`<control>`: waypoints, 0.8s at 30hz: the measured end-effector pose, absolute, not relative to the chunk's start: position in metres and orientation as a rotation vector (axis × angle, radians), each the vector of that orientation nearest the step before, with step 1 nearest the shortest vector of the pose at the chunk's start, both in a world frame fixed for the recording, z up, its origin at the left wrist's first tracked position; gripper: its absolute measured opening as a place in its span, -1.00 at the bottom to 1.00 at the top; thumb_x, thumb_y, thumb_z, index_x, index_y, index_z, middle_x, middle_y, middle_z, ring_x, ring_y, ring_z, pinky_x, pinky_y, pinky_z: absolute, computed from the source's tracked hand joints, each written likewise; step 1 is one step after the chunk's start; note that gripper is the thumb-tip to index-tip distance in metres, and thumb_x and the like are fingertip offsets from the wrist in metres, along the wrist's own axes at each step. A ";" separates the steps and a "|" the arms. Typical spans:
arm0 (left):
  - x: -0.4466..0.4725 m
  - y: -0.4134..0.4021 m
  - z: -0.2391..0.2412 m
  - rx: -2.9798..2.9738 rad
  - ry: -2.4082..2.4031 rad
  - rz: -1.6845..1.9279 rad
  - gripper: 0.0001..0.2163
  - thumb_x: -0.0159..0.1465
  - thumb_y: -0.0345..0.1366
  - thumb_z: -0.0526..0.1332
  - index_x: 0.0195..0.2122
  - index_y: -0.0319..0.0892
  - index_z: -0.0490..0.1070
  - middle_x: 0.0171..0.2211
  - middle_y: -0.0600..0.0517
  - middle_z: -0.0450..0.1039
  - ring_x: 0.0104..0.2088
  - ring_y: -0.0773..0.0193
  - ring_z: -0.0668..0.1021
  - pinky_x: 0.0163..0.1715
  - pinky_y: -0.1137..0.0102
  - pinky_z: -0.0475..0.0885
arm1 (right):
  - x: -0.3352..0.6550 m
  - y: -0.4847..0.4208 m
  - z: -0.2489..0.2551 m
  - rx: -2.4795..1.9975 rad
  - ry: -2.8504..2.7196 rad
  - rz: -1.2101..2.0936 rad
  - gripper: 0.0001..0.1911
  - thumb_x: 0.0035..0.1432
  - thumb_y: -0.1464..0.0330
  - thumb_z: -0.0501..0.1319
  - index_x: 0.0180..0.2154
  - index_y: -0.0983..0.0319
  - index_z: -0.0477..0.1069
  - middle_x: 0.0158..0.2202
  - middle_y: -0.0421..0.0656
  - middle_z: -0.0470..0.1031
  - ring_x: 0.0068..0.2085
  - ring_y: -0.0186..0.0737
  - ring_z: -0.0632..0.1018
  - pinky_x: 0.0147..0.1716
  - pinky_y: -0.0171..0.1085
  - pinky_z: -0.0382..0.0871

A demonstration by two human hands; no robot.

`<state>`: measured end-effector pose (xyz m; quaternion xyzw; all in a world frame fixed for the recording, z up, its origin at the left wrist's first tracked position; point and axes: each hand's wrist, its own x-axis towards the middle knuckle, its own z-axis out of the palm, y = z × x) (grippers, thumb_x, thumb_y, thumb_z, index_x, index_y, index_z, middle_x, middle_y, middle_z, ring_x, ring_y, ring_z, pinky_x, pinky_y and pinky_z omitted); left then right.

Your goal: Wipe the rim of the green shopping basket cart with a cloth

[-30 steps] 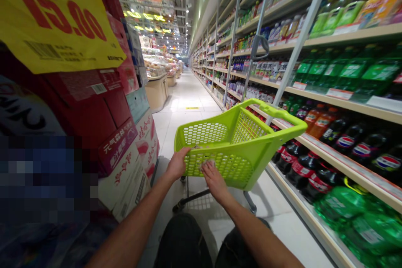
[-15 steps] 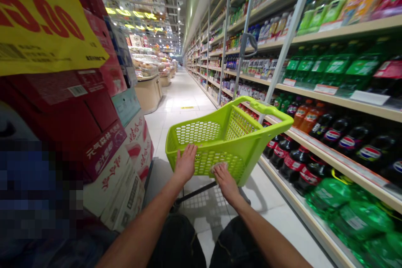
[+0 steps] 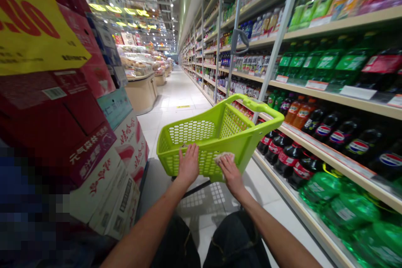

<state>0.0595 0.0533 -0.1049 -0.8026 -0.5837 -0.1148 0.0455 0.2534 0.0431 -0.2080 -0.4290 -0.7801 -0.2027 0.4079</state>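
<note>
In front of my knees stands a lime-green plastic shopping cart (image 3: 238,144) with perforated sides, its handle toward the right. My left hand (image 3: 189,162) lies against the upper edge of the near side, fingers stretched out, holding nothing. To its right, my right hand (image 3: 231,173) presses a crumpled pale cloth (image 3: 224,158) flat against the cart's perforated near wall. The palm side of that hand and part of the cloth are hidden.
Shelves (image 3: 333,98) of bottled drinks line the right side. Stacked cartons (image 3: 103,163) with a yellow price sign (image 3: 37,29) stand close on the left. A white tiled aisle (image 3: 176,88) runs ahead past display counters (image 3: 141,92).
My right hand has moved the cloth up and slightly right along the cart's side. My left hand stays at the rim. The whole view has shifted, so the cart sits slightly further left.
</note>
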 end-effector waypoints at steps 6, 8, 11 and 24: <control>0.077 0.054 -0.105 -2.494 -1.682 -0.376 -0.38 0.04 -0.52 -0.05 0.20 -0.29 -0.05 0.25 -0.10 -0.12 0.24 0.14 -0.02 0.15 -0.01 -0.08 | 0.263 0.055 -0.187 -1.171 -1.852 -0.588 -0.57 0.17 0.60 -0.07 0.03 0.26 0.28 0.09 -0.02 0.29 0.24 -0.19 0.02 0.11 0.00 0.16; 0.078 0.054 -0.106 -2.495 -1.687 -0.346 -0.37 0.04 -0.53 -0.05 0.20 -0.26 -0.05 0.25 -0.08 -0.13 0.24 0.15 -0.02 0.14 -0.03 -0.09 | 0.272 0.049 -0.200 -1.153 -1.902 -0.585 -0.58 0.16 0.59 -0.07 0.03 0.26 0.28 0.08 -0.03 0.30 0.23 -0.21 0.05 0.09 -0.02 0.19; 0.079 0.055 -0.103 -2.499 -1.695 -0.334 -0.37 0.03 -0.52 -0.04 0.19 -0.24 -0.03 0.25 -0.09 -0.09 0.24 0.13 -0.01 0.15 -0.03 -0.12 | 0.289 0.042 -0.199 -1.144 -1.912 -0.584 -0.54 0.15 0.61 -0.10 0.05 0.25 0.26 0.10 -0.03 0.28 0.23 -0.21 0.05 0.10 -0.02 0.19; 0.094 0.059 -0.106 -2.508 -1.633 -0.528 -0.43 0.02 -0.52 -0.03 0.13 -0.22 0.12 0.22 -0.04 0.00 0.21 0.19 0.09 0.16 0.03 -0.07 | 0.358 0.036 -0.163 -1.186 -1.860 -0.712 -0.54 0.15 0.59 -0.10 0.04 0.24 0.27 0.10 -0.04 0.28 0.22 -0.20 0.09 0.10 -0.01 0.18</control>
